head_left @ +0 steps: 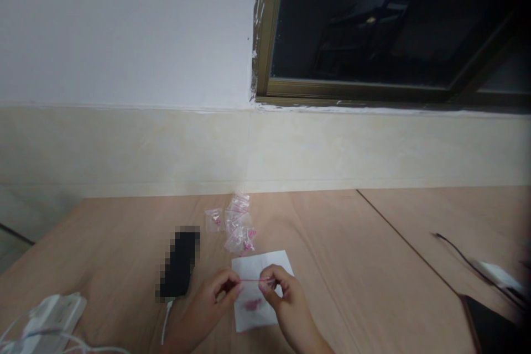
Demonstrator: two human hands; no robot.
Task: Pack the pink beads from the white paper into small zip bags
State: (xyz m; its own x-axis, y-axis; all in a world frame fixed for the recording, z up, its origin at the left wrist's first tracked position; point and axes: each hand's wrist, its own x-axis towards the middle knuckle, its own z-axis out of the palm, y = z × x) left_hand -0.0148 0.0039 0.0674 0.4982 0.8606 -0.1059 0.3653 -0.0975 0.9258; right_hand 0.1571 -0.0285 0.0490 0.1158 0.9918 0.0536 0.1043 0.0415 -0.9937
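Stretching between the left hand (211, 296) and the right hand (286, 298), low in the centre of the frame, a small clear bag (251, 280) with a pink strip is seen. It is clamped at each end by thumb and forefinger and held just above a white sheet (265, 263) on the wooden table (352, 265). On the sheet 1 pink piece (253, 304) is laid. A heap of similar bags (238, 227) is set just beyond it. A black object (180, 263) is placed to the left, and a white plug block (53, 315) at the lower left corner.
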